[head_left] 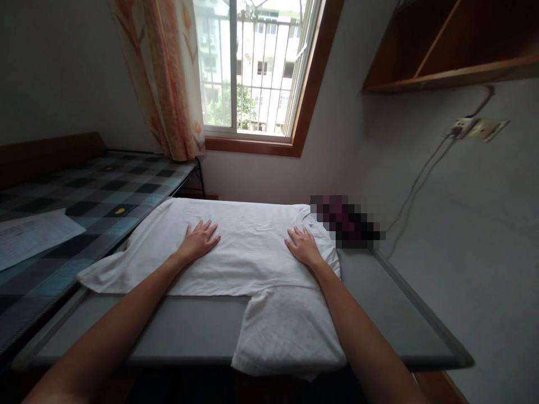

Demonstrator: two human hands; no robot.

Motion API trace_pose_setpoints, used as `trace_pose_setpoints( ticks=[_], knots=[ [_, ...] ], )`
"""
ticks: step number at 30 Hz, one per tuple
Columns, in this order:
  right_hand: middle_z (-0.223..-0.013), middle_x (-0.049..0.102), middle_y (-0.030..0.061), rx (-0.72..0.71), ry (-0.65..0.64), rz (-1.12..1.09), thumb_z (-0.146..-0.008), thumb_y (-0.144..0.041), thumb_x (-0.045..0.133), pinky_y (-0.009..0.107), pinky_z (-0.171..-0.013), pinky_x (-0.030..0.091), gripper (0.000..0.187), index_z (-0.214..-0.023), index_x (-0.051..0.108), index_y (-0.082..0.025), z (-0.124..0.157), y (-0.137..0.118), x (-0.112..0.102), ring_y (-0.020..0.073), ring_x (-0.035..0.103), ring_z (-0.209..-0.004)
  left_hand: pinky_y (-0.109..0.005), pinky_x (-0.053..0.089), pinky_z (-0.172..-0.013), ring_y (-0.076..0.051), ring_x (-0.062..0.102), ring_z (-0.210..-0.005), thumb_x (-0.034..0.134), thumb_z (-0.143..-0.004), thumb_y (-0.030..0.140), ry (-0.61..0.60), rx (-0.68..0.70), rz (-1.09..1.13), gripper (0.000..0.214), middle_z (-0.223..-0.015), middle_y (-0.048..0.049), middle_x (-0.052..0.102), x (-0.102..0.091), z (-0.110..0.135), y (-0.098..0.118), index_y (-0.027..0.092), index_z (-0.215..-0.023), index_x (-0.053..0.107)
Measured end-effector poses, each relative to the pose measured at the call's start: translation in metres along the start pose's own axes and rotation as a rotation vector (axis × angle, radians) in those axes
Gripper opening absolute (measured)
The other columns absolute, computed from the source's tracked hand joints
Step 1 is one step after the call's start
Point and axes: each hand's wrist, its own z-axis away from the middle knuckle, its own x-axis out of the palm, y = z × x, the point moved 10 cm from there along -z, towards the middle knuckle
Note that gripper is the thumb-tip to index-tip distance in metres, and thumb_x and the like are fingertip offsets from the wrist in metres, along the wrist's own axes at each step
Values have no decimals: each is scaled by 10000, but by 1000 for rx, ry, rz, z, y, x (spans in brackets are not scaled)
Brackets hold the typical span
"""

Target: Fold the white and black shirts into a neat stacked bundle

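Going biggest first: the plaid bed (126,175) sits right along the left side of the grey counter (189,325), and imo that border is the sneaky spot. The hem corner of the white shirt (248,247) reaches it, so a hard pull leftward could drag fabric down between the two.

As for room, grey top shows past the neck end on the right and in a strip along the near side, left of the sleeve. The shirt itself lies spread across the counter, neck end right, hem left, back edge up by the far side, so not much slack that way.

Near sleeve (290,331) hangs past the near edge, so leaning in could snag it and twist the whole thing. The pixelated thing (349,224) (can't tell what) is just beside the neck; a rightward shove could bump it.

Grip: left hand (200,238) and right hand (302,246) are both flat on the cloth, fingers spread, nothing pinched. Uneven pressing could bunch up creases.
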Motion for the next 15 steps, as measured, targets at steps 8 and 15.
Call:
trace_pose_setpoints(
  ticks=[8,15],
  knots=[
    [-1597,176,71,87,-177,34,-957,-550,269,555,-1131,127,632,-1514,270,-250,12,2,12,361,103,-1448,-661,187,-1067,-400,250,-1404,296,-940,545,-64,-66,-62,618,-1543,-142,305,-11,19,13,219,-1456,394],
    [-1616,3,60,138,-277,2,-913,-668,214,621,-1114,13,755,-1543,115,-263,12,1,24,396,-48,-1444,-794,80,-979,-480,63,-1423,230,-819,794,-178,-141,9,849,-1595,-135,122,1,25,26,309,-1515,229]
  ],
)
